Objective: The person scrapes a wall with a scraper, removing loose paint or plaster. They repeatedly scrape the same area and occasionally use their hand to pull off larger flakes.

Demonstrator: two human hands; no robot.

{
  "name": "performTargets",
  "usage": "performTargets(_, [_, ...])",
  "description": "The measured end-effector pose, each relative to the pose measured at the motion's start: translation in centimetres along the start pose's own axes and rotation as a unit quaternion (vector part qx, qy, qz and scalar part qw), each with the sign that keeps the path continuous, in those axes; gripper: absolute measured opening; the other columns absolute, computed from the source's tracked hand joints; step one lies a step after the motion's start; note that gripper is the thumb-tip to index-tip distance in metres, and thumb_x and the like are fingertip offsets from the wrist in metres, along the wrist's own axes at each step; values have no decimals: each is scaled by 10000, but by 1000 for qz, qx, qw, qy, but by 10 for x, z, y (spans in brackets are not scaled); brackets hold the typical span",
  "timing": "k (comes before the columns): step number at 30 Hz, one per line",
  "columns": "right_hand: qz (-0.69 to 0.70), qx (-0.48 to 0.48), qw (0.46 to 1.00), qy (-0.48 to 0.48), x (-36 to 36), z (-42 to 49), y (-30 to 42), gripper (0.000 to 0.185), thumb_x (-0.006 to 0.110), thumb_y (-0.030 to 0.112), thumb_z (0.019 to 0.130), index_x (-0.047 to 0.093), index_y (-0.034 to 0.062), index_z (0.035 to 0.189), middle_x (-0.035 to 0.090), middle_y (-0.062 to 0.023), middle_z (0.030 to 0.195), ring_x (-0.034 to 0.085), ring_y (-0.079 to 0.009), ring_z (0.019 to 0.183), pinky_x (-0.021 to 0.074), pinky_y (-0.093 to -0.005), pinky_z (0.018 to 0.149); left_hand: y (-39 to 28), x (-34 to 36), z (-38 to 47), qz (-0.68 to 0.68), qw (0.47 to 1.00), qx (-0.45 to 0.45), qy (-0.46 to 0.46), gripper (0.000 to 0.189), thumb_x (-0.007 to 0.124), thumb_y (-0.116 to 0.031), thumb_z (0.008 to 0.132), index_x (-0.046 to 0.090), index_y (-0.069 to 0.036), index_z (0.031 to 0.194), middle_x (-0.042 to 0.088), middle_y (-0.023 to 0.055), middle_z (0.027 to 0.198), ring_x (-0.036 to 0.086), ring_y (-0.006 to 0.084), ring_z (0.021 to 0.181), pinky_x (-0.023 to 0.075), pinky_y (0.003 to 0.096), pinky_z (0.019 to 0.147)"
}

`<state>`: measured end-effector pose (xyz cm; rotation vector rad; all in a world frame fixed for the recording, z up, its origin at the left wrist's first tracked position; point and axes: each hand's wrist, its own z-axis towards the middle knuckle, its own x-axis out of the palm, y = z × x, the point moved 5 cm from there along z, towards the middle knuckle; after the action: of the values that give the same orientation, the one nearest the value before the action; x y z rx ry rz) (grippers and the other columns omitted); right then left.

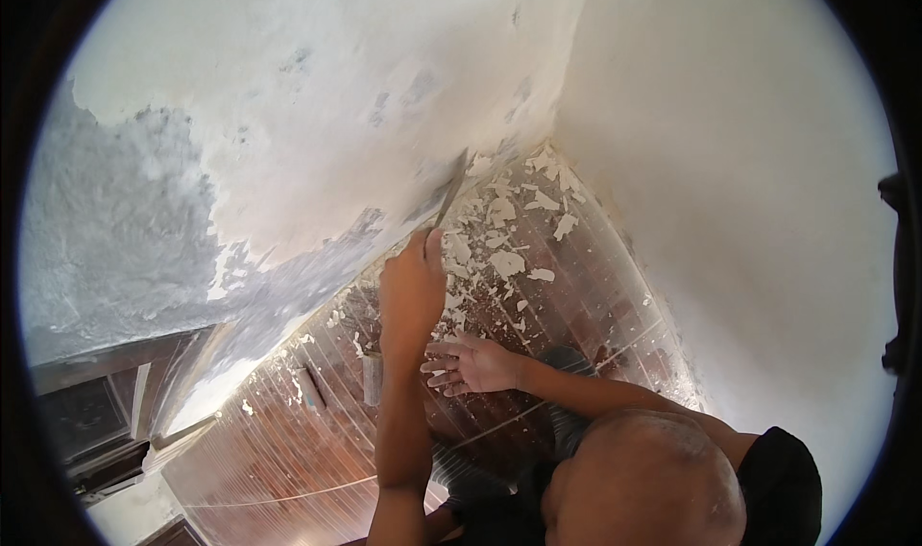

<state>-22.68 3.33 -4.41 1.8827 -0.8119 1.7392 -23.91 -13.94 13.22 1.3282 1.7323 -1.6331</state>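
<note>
My left hand [414, 279] is closed around a scraper with a thin, dark blade [452, 189]. The blade points up and slightly right, its tip at the lower part of a patchy white and grey wall [302, 164]; whether it touches is hard to tell. The handle is hidden in my fist. My right hand [479, 366], palm showing and fingers spread to the left, is empty above the reddish-brown floor [497, 420]. Off-white flakes of paint or plaster [506, 263] lie scattered beyond both hands, thickest towards the corner.
A plain pale wall [727, 186] rises at right. Two small blocks, one pale [310, 389] and one grey [372, 378], lie left of my left forearm. A dark-framed opening [94, 409] is at lower left. A dusty rounded head [648, 474] fills the lower right.
</note>
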Motion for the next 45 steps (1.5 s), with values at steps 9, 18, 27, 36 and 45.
performTargets(9, [-14,3,1000,4,0,2,2,690,376,627,982,328,196,1520,456,-96,1443,452,-270,1312,382,-464,1061,5,27,17,10,1000,9,-13,441,375,-358,1041,610,-39,1234,669,305,944,653,473,894,516,541,805])
performTargets(18, [-24,-4,1000,-13,0,-5,1,696,367,634,982,321,200,1524,477,-84,1427,450,-266,1310,368,-452,1063,15,7,0,-12,1000,-12,5,475,386,-402,1037,674,-28,981,645,264,753,637,454,762,486,501,708])
performTargets(27, [-23,19,999,14,-4,2,-1,687,356,629,986,330,197,1520,460,-79,1447,460,-270,1301,364,-461,1061,22,54,15,-20,996,34,79,444,334,-358,1054,594,-17,1170,673,276,862,664,461,829,532,545,726])
performTargets(36, [-9,1,1000,-1,-1,0,-1,693,392,618,981,322,193,1524,468,-77,1435,465,-274,1299,374,-452,1062,12,21,20,-6,999,40,-30,513,338,-401,1050,641,2,954,650,236,772,640,419,751,483,496,711])
performTargets(45, [-16,3,1000,-11,-4,-3,0,685,376,635,979,392,160,1473,487,-70,1400,470,-261,1279,395,-447,1030,15,47,7,-123,990,-43,62,566,321,-465,1043,646,-6,973,656,278,805,639,474,814,471,545,754])
